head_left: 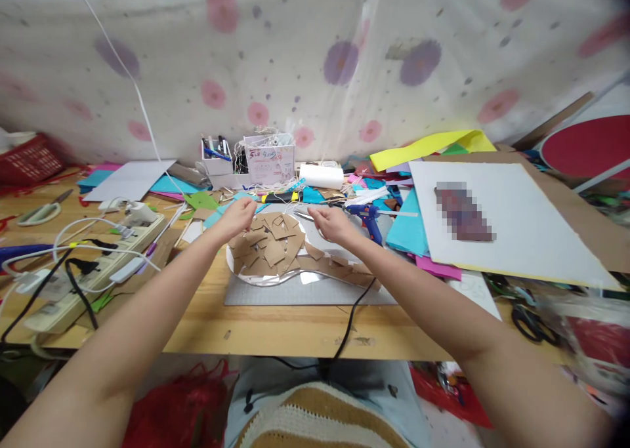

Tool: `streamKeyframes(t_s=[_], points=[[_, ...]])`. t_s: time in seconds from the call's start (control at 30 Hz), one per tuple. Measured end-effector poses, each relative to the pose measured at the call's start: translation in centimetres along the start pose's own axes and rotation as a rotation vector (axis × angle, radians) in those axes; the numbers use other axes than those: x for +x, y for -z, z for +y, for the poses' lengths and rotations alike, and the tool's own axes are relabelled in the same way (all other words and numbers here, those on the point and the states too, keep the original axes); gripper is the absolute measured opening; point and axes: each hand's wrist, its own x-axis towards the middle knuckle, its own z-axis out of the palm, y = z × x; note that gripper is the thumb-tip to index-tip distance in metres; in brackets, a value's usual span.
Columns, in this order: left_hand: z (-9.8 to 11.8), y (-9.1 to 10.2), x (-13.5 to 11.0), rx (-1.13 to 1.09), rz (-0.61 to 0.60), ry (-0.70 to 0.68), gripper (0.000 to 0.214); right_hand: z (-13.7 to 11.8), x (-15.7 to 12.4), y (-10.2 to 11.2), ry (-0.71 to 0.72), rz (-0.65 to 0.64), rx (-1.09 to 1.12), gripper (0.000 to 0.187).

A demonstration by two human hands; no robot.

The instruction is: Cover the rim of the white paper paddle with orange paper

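On a grey cutting mat (305, 295) lies a white guitar-like cutout (240, 279), its broad round end to the left. Torn and cut brown cardboard pieces (273, 244) cover much of it. My left hand (239, 218) is closed at the upper left edge of the round part. My right hand (331, 225) is closed in a pinch above the narrow part, its fingertips turned toward the left hand. Whatever either hand may grip is too small to make out. Just right of my right hand is a blue glue gun (370, 221).
Behind my hands lie a yellow-black box cutter (280, 197) and a white roll (321, 176). A power strip (98, 271) with tangled cables is at left, scissors (42, 213) beyond it. At right, a white board (522, 218) bears a blurred-out item. A black cord (352, 320) crosses the front edge.
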Motion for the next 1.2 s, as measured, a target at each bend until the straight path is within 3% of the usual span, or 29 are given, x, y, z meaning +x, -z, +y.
streamKeyframes(t_s=[0.17,0.4,0.47,0.6,0.73,0.93,1.1,1.2], points=[[-0.4,-0.3,0.3,-0.032,-0.043,-0.002,0.02,2.6,-1.7,0.7,0.039,-0.109,-0.2,0.051],[-0.8,-0.5,0.1,0.061,-0.032,-0.036,0.015,4.6,-2.7,0.3,0.088,-0.169,-0.277,0.015],[-0.6,-0.5,0.1,0.045,-0.016,-0.037,0.014,4.5,-2.9,0.2,0.08,-0.197,-0.229,0.02],[-0.8,-0.4,0.4,0.053,0.037,-0.031,0.021,4.1,-3.6,-0.5,0.154,-0.281,-0.203,0.046],[-1.8,-0.5,0.7,-0.021,0.031,0.011,0.03,3.8,-4.0,-2.1,0.227,-0.24,-0.327,0.066],[-2.6,-0.2,1.0,-0.06,0.093,0.012,0.035,3.1,-4.1,-3.7,0.205,-0.168,-0.433,0.065],[-2.9,0.5,1.7,-0.063,0.236,-0.028,0.01,2.9,-4.7,-4.1,0.254,-0.125,-0.402,0.074],[-3.2,1.0,2.2,-0.108,0.33,-0.034,0.024,3.1,-4.9,-4.3,0.233,-0.099,-0.298,0.074]])
